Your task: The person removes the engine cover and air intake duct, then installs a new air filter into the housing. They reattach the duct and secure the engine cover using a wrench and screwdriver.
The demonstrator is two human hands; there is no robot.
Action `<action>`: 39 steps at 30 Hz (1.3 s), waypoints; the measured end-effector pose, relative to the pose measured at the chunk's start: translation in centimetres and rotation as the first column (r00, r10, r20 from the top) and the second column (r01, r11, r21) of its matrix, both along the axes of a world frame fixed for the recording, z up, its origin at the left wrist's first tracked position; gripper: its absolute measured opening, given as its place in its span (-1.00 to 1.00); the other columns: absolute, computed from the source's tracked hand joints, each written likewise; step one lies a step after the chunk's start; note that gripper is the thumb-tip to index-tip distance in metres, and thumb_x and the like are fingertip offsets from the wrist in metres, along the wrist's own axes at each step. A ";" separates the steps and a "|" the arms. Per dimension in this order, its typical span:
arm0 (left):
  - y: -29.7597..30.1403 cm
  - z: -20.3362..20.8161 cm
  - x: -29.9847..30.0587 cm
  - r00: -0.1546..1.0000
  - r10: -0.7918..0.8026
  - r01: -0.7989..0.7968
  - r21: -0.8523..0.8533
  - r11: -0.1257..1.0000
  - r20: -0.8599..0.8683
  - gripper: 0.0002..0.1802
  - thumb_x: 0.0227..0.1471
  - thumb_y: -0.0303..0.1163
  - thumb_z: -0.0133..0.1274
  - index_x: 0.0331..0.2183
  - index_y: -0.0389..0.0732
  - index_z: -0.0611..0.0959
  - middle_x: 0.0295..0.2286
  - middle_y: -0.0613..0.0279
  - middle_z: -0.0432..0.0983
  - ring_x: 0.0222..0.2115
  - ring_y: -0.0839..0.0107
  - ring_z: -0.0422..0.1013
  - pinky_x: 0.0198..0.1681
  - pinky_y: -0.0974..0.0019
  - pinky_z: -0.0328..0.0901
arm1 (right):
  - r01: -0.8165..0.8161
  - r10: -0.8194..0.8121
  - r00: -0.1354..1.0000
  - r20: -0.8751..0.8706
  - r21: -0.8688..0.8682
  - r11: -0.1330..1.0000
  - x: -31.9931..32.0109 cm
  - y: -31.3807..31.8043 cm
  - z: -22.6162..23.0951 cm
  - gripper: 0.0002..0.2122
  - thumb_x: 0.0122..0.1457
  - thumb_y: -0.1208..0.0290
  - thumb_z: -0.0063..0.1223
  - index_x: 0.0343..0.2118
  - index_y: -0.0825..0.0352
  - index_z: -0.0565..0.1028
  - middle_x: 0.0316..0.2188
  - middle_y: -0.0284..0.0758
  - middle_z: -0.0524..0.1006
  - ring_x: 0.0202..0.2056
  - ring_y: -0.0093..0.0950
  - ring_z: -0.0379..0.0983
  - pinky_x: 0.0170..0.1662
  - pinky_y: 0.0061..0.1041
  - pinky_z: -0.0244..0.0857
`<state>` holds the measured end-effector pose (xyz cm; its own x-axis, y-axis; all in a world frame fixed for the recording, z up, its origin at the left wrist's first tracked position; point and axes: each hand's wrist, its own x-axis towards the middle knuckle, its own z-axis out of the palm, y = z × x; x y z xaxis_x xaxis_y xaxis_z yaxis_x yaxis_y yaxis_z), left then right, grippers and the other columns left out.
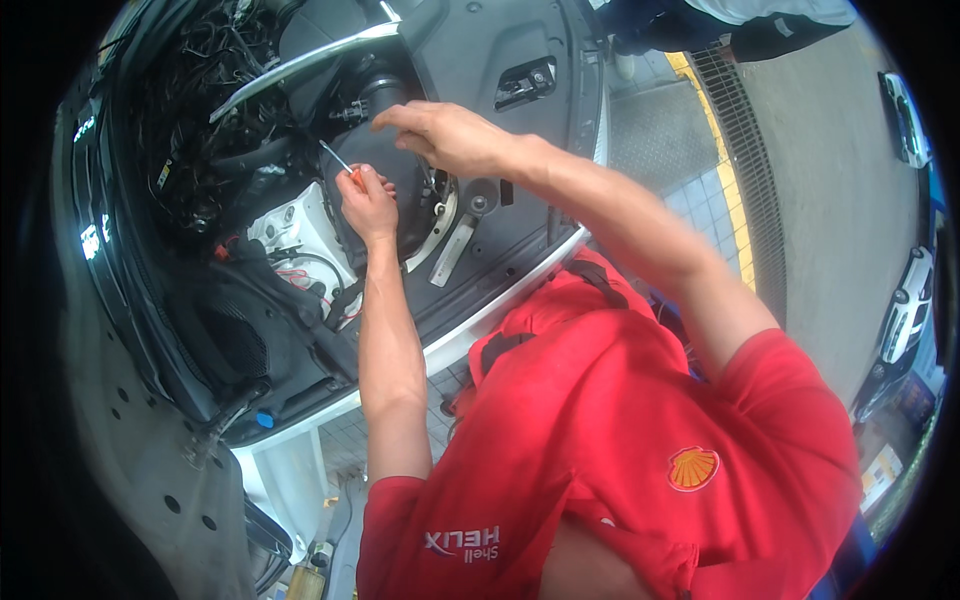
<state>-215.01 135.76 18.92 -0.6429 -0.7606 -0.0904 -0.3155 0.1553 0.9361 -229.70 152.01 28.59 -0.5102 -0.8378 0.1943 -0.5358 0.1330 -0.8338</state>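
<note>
I lean over an open engine bay [250, 200], my red shirt filling the lower part of the view. My left hand [368, 200] is closed around a small screwdriver [338, 160] with an orange handle; its thin metal shaft points up and left toward a black air duct [385, 95]. My right hand [450, 135] reaches in from the right just above it, fingers curled and pinched over the duct; whether it holds anything is hidden. Both hands are close together, a hand's width apart.
A white reservoir [300, 230] with red wires lies left of my left hand. A blue cap [264, 419] sits at the bay's front edge. Another person's legs [700, 25] stand top right by a yellow line and drain grating [745, 160]. Parked cars [905, 315] at right.
</note>
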 end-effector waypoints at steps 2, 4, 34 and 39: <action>0.1 0.1 0.0 1.000 0.014 -0.014 0.018 1.000 0.010 -0.75 0.47 -0.24 0.06 -0.10 -0.25 0.53 -0.51 0.24 0.60 -0.60 0.48 0.56 -0.56 0.39 0.43 | -0.122 0.111 0.976 0.185 0.048 0.991 -0.8 0.2 0.6 -0.63 0.45 0.49 0.09 0.29 0.18 0.50 -0.04 -0.02 0.68 -0.04 0.00 0.66 0.02 -0.11 0.53; 0.1 0.2 0.0 1.000 0.011 -0.011 0.017 1.000 0.009 -0.75 0.47 -0.24 0.06 -0.09 -0.26 0.53 -0.51 0.24 0.59 -0.60 0.48 0.55 -0.56 0.39 0.43 | -0.190 0.159 0.955 0.250 0.106 0.976 -1.2 0.1 0.8 -0.63 0.43 0.52 0.09 0.27 0.24 0.49 0.04 -0.02 0.70 0.03 0.00 0.66 0.02 -0.11 0.52; -0.1 -0.1 0.6 0.998 0.008 -0.005 0.063 0.998 -0.055 -0.72 0.50 -0.20 0.04 -0.08 -0.26 0.53 -0.47 0.19 0.60 -0.58 0.40 0.56 -0.50 0.33 0.46 | 0.063 -0.046 0.948 0.316 -0.045 0.997 2.2 -0.7 -1.7 -0.69 0.39 0.28 0.29 -0.10 0.48 0.54 -0.17 0.05 0.70 -0.11 0.09 0.66 -0.01 -0.09 0.53; 4.7 2.3 5.1 0.978 0.168 -0.135 0.241 0.961 -0.125 -0.75 0.51 -0.21 0.04 -0.06 -0.21 0.49 -0.45 0.24 0.51 -0.57 0.48 0.47 -0.57 0.40 0.36 | -0.072 0.098 0.884 0.458 -0.073 0.995 -0.2 -0.5 -2.2 -0.80 0.45 0.38 0.20 -0.07 0.43 0.54 -0.13 -0.08 0.72 -0.15 -0.15 0.72 -0.02 -0.23 0.58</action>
<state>-209.93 140.48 21.18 -0.5405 -0.8196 -0.1901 -0.1793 -0.1085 0.9778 -229.91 151.55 26.38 -0.4801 -0.8772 -0.0008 -0.0972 0.0541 -0.9938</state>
